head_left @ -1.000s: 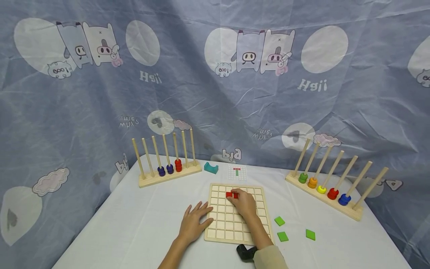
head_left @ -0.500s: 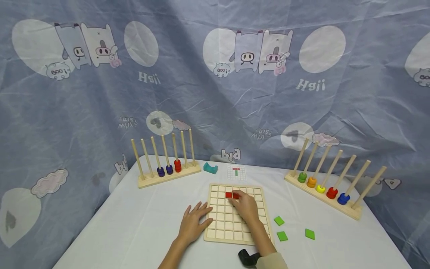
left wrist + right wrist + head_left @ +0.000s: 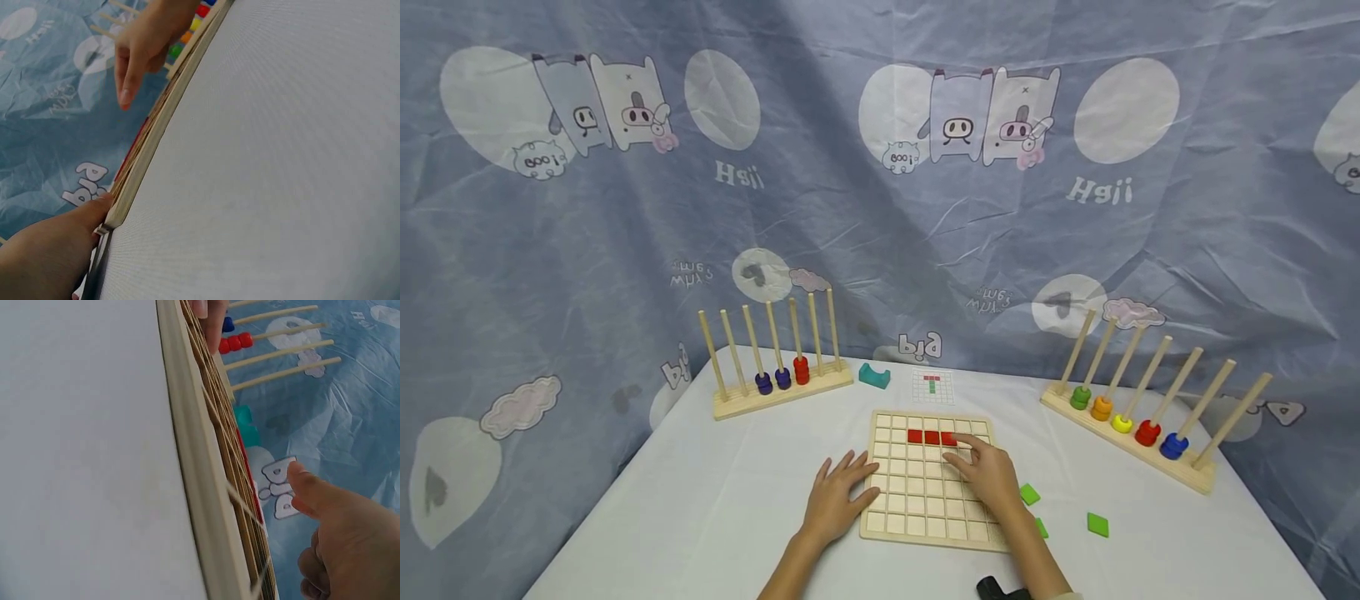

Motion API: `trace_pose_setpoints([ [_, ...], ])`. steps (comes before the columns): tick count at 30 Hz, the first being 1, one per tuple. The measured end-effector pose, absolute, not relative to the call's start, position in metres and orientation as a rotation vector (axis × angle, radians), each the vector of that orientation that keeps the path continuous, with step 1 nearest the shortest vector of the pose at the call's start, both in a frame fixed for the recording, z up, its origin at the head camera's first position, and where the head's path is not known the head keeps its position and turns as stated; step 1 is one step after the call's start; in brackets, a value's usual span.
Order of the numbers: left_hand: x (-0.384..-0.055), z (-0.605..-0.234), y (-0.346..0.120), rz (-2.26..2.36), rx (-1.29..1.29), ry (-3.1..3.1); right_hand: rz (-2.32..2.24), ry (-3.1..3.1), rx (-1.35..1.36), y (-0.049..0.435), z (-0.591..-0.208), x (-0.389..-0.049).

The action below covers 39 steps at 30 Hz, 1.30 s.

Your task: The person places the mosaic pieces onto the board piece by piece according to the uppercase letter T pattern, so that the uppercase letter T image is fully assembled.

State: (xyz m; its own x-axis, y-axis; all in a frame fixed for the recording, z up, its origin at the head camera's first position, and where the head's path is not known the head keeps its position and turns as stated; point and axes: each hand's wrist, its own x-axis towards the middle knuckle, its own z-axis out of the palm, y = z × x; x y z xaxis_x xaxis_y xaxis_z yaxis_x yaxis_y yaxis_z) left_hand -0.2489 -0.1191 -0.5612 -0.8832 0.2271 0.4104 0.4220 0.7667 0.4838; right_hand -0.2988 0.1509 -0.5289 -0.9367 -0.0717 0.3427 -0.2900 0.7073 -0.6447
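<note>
A square wooden grid board (image 3: 897,483) lies on the white table. Three red square tiles (image 3: 932,437) sit side by side in one row near its far edge. My left hand (image 3: 833,502) rests at the board's left edge with spread fingers; in the left wrist view its thumb (image 3: 95,209) lies on the rim. Over the board's right half is my right hand (image 3: 992,477), its index finger reaching to the rightmost red tile and its thumb apart from it. In the right wrist view the right thumb (image 3: 309,481) is extended and nothing is pinched.
Green tiles (image 3: 1097,524) lie right of the board, one partly behind the right forearm. A patterned card (image 3: 932,387) and a teal curved block (image 3: 874,377) lie beyond. Pegged wooden racks with coloured beads stand left (image 3: 782,400) and right (image 3: 1127,437). A black object (image 3: 992,588) is near the front.
My right hand has drawn back to the right and its thumb has parted from the index finger. A third red tile now shows in the row. The left hand stays in place.
</note>
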Motion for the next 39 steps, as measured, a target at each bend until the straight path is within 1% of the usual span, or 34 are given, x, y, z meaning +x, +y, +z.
trace_pose_setpoints([
  [20, -0.248, -0.559, -0.119, -0.816, -0.511, -2.649, 0.966, -2.743, 0.180, 0.250, -0.530, -0.265],
  [25, -0.248, -0.560, -0.119, -0.826, -0.513, -2.648, 0.943, -2.770, 0.178, 0.259, -0.531, -0.261],
  [39, -0.248, -0.561, -0.119, -0.829, -0.507, -2.654, 1.021, -2.851, 0.142, 0.263, -0.531, -0.258],
])
